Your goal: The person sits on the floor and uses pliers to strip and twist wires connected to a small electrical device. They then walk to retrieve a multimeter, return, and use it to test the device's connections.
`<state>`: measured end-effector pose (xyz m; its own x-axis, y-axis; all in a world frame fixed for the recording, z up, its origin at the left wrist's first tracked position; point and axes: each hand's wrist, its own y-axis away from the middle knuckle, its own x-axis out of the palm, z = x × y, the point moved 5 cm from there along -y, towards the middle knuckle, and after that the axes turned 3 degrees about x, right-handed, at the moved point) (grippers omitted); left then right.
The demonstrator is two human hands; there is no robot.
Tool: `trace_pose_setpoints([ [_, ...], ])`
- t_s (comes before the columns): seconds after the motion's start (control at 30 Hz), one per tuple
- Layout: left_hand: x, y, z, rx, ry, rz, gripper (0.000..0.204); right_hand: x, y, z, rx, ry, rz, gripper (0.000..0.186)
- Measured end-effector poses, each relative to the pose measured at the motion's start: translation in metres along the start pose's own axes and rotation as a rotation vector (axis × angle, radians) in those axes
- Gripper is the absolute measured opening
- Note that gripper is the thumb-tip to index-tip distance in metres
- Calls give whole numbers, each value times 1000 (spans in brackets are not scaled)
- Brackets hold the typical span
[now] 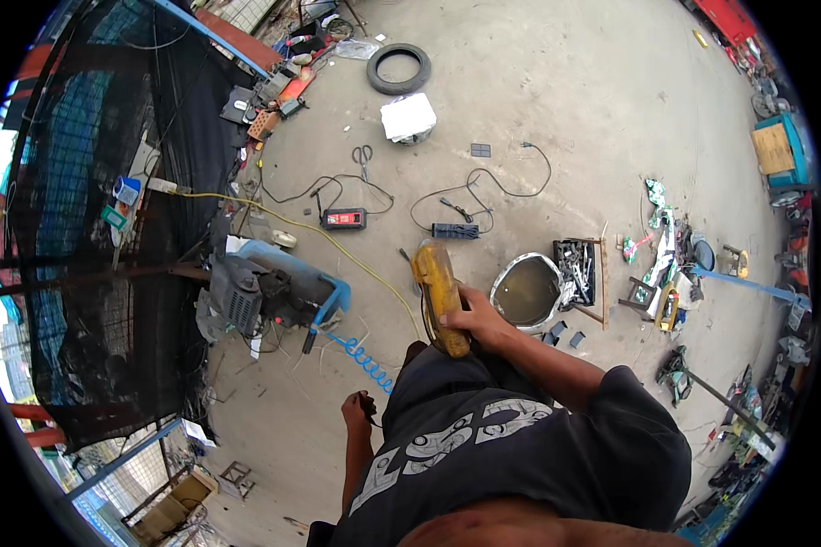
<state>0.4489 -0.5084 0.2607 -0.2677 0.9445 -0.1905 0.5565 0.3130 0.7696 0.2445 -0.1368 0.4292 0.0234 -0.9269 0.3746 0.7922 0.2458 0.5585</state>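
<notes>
Head view: yellow oblong casing point(436, 279) is up off the floor point(520, 82), in front of the person's lap, held in the right hand point(474, 320). Right grip is clamped on its near half, thumb across the top face. Left hand point(356, 412) is low by the left side, fingers curled round a small dark item point(368, 402), too small to identify.

Progress, as a judgement: pick-up done, casing in hand; setting it down or joining it to anything not done. No link shows between it and the red-and-black box point(344, 219) or the black power brick point(454, 232), both lying on the floor beyond with cords loosely spread. Other remaining steps: can't tell.

Orientation: long axis runs mostly away from the body, slanted, far end leaning left and near end toward the right thigh. Far end points toward the gap between box and brick. Which end is the front, can't tell. Metal-rimmed basin point(557, 265) sits to its right, apart.
</notes>
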Motion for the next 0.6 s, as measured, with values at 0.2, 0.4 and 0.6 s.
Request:
trace_pose_setpoints([
  [0.2,65,-68,-160,231,-571,212,24,-27,-74,63,-78,-3,-145,73],
  [0.4,136,-224,-281,269,-541,289,20,-79,-101,141,-238,-269,-317,72],
  [0.6,311,-261,-453,184,-825,480,16,-143,-121,164,-410,-524,-630,71],
])
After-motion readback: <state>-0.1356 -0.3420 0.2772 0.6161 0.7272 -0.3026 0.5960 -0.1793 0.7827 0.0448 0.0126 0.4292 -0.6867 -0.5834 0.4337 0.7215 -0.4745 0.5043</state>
